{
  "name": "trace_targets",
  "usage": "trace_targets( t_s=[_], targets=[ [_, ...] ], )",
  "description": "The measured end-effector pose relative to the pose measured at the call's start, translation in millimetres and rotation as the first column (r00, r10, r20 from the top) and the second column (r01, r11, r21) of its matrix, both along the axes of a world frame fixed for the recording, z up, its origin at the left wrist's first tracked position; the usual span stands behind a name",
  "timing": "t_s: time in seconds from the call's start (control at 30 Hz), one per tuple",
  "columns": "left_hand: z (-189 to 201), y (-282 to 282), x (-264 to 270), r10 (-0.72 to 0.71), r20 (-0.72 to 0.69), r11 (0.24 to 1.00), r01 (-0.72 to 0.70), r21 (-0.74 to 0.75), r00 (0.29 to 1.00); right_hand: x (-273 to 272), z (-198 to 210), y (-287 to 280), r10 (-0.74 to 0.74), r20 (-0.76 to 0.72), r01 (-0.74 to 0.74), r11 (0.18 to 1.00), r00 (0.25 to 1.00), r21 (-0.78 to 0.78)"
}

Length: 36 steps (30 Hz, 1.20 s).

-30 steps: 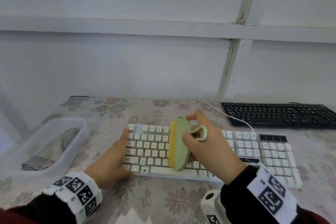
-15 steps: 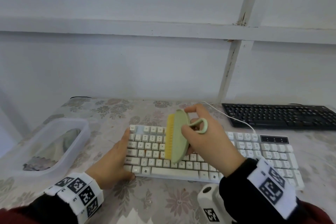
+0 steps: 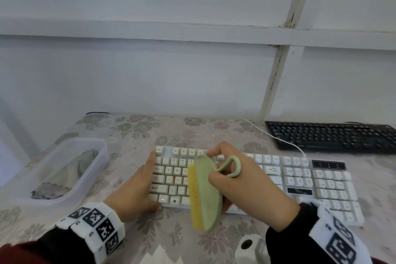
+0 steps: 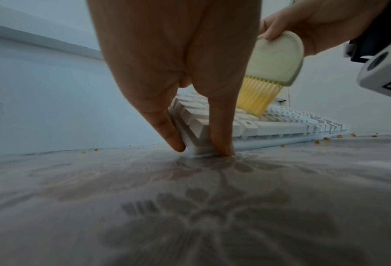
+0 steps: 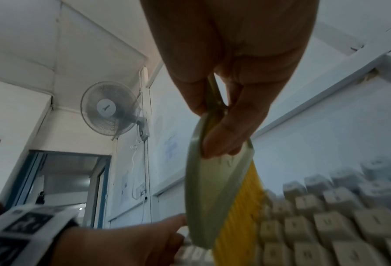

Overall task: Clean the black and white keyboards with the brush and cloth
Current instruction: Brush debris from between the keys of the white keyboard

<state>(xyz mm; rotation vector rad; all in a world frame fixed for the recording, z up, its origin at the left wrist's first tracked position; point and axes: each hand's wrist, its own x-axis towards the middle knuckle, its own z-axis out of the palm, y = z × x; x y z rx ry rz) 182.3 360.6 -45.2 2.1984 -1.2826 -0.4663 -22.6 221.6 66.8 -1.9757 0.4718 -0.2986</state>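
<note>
**A:** Where are you now?

**B:** Your right hand (image 3: 240, 186) has its grip clamped round the green back of the brush (image 3: 204, 192), a finger through the loop, with the yellow bristles turned toward the left-hand block of the white keyboard (image 3: 295, 174) in the middle of the frame. In the left wrist view the bristle tips meet the keycaps. Your left hand (image 3: 137, 188) braces the keyboard's left end, fingers straight against the edge and thumb at its near corner, holding nothing.

**A:** How do you do this stroke well?

**B:** I'd judge light, short strokes along each row best, bristles angled into the gaps, sweeping toward one edge. Crumbs (image 4: 326, 138) already lie on the surface by the near edge. Keep the left hand pressing so the board doesn't slide.

**A:** And the rest?

**B:** The black keyboard (image 3: 334, 136) waits at the right, apparently untouched; the cloth (image 3: 85, 162) sits in the clear tub (image 3: 64, 194) at the left.
</note>
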Motion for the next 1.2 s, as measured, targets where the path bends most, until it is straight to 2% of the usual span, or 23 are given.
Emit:
trace_targets(
  t_s=[0.1, 0.17, 0.4, 0.53, 0.77, 0.97, 1.1, 1.2],
  targets=[
    [1, 0, -1, -0.01, 0.006, 1.0, 0.01, -0.002, 1.0, 9, 3, -7, -0.092, 0.129, 0.099, 0.994, 0.987, -0.048],
    [1, 0, -1, -0.005, 0.01, 1.0, 0.005, 0.004, 1.0, 14, -2, -8, -0.12, 0.15, 0.134, 0.987, 0.981, -0.085],
    [-1, 0, 0, 0.003, 0.006, 1.0, -0.003, 0.019, 1.0, 3, -25, 8, -0.011, -0.002, 0.011, 0.996, 1.0, -0.086],
    [1, -1, -2, -0.005, 0.009, 1.0, 0.005, -0.005, 1.0, -7, -17, 6, 0.051, -0.069, -0.051, 0.999, 0.996, -0.002],
    [5, -2, -4, -0.023, -0.007, 0.999, 0.023, -0.032, 1.0, 7, 1, -10, -0.106, 0.132, 0.097, 0.993, 0.986, 0.073],
    [-1, -2, 1, -0.009, 0.009, 1.0, 0.009, -0.007, 1.0, 5, -26, 9, 0.005, -0.006, -0.005, 0.998, 1.0, -0.058],
    [-5, -2, 4, -0.015, 0.002, 1.0, 0.015, -0.013, 1.0, -4, -25, 14, 0.084, -0.097, -0.084, 0.996, 0.992, 0.004],
    [-5, -2, 4, -0.004, 0.007, 1.0, 0.004, -0.014, 1.0, -7, -16, 11, 0.108, -0.086, -0.105, 0.994, 0.99, 0.04]
  ],
)
